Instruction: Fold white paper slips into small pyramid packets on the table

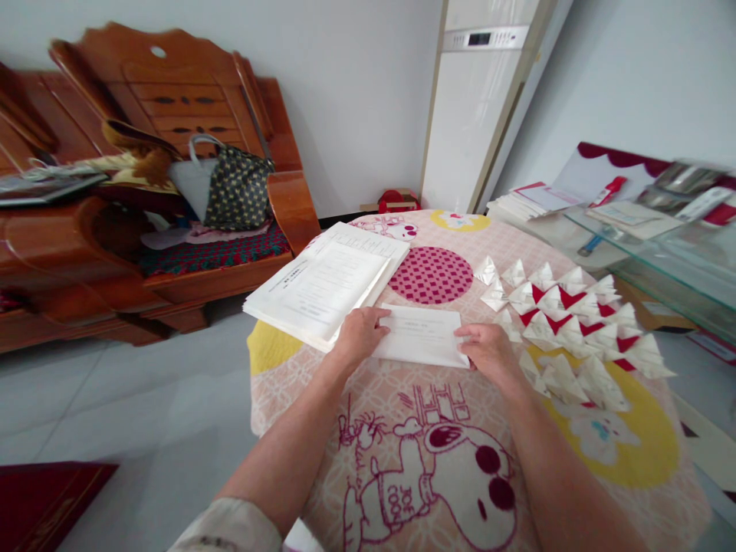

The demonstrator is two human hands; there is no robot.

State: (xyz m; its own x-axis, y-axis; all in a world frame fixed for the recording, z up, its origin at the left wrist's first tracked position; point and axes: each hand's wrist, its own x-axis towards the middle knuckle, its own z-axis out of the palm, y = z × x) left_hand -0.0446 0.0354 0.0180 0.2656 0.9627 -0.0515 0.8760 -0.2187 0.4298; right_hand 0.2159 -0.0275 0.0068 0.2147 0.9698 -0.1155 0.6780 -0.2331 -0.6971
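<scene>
I read "JOE COO" on the pink cloth-covered round bench (477, 399). There my right fingers (468, 330) pinch a folded white printed paper (422, 337); whether my left fingers (375, 315) grip its other end, I can't tell. Pointed white paper pieces (586, 308) look finished; the flat white printed stack (336, 280), illegible, seems yet unfolded.

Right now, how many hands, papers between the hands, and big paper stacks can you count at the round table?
Hands: 2, the left hand and right hand
Paper between them: 1
Stack: 1
Total: 4
</scene>
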